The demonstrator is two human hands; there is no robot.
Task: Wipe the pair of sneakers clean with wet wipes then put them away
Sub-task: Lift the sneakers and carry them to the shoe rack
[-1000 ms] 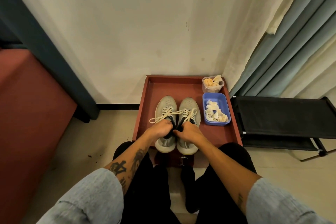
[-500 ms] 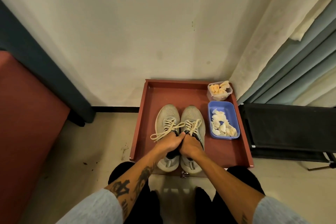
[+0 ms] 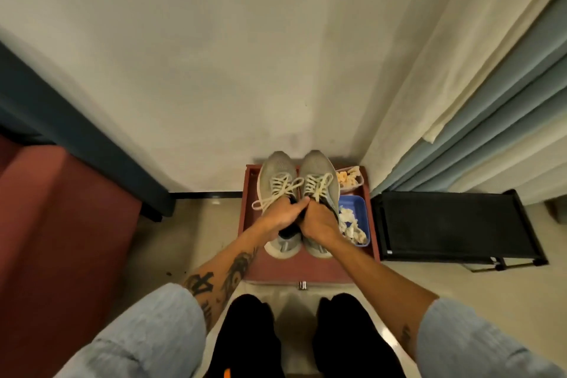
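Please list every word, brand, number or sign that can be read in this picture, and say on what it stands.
Nothing here can be read for certain.
On the tattoo on the left forearm: bold dark marks, perhaps letters, not legible.
On the tattoo on the right forearm: too small to read.
On the sneakers: no brand or label shows.

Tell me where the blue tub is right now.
Head view: the blue tub sits at the right of the red tray, beside the right hand, with the clear tub just beyond it and the black rack to its right.
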